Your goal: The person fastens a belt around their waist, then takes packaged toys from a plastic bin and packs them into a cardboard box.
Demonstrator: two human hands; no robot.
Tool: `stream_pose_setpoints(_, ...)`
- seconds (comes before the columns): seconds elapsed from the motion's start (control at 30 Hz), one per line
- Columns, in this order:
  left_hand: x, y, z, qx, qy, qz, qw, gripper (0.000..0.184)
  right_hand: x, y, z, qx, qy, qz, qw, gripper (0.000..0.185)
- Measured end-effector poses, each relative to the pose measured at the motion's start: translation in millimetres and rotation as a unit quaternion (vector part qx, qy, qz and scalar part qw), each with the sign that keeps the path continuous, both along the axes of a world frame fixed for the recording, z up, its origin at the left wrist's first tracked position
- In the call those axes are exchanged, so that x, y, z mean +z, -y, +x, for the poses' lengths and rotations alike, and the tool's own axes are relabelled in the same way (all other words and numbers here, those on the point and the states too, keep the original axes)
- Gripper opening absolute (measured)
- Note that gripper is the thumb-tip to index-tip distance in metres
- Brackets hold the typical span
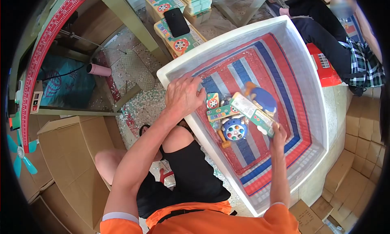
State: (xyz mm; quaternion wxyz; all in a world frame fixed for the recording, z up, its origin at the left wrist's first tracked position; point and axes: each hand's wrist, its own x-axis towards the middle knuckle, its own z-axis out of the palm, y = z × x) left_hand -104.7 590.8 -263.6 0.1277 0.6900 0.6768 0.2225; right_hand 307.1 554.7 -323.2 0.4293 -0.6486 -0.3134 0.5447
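My right hand [278,136] grips the lower end of a bagged toy pack, whose green and white card [254,112] slants across the white bin [323,124]. Just behind the card is a blurred blue toy part [262,99]. My left hand [185,95] rests at the bin's left rim, its fingers bent over the inner side; whether it holds anything is hidden. Between the hands, a blue toy with coloured dots [235,129] and an orange handle lies on the striped lining [243,152]. Small green cards [212,100] lie above it.
Stacked toy boxes [164,6] with a black phone [176,22] stand beyond the bin. Another person [321,31] sits at the upper right. Cardboard boxes [73,148] flank both sides. A pink bottle [99,70] and small fan [20,152] are at left.
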Motion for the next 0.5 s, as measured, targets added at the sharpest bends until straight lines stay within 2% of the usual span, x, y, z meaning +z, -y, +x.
stream_pose_setpoints(0.03, 0.3, -0.6, -0.1, 0.001, 0.003, -0.001, 1.000, 0.024, -6.6, 16.9, -3.9, 0.000, 0.001, 0.001, 1.000, 0.027)
stream_pose_setpoints(0.1, -3.6, -2.2, 0.8, 0.000, 0.005, 0.006, 1.000, 0.025, -22.8, 46.7, -0.5, -0.128, -0.007, -0.034, 0.991, 0.029)
stream_pose_setpoints(0.13, -5.7, -2.6, 0.4, -0.003, 0.003, 0.012, 1.000, 0.025, -20.4, 55.6, 7.5, -0.131, -0.004, -0.034, 0.991, 0.029)
stream_pose_setpoints(0.23, -3.1, -0.2, -8.2, 0.004, -0.005, 0.019, 1.000, 0.026, -16.6, 65.9, 32.0, -0.102, 0.130, -0.038, 0.986, 0.031)
stream_pose_setpoints(0.27, -2.1, -1.2, -5.8, 0.008, -0.003, 0.020, 1.000, 0.026, -13.6, 66.8, 40.9, -0.109, 0.134, -0.037, 0.984, 0.031)
stream_pose_setpoints(0.37, -3.1, 1.6, 9.7, -0.001, 0.012, 0.014, 1.000, 0.026, 2.9, 73.7, 71.9, -0.078, 0.234, -0.111, 0.963, 0.026)
stream_pose_setpoints(0.4, -1.0, 0.0, 5.1, -0.002, 0.003, 0.015, 1.000, 0.027, 10.3, 72.9, 75.6, -0.077, 0.231, -0.108, 0.964, 0.026)
stream_pose_setpoints(0.5, 4.0, -1.2, -1.1, 0.002, -0.003, 0.003, 1.000, 0.026, 50.0, 83.5, 90.9, 0.028, 0.163, -0.186, 0.969, 0.021)
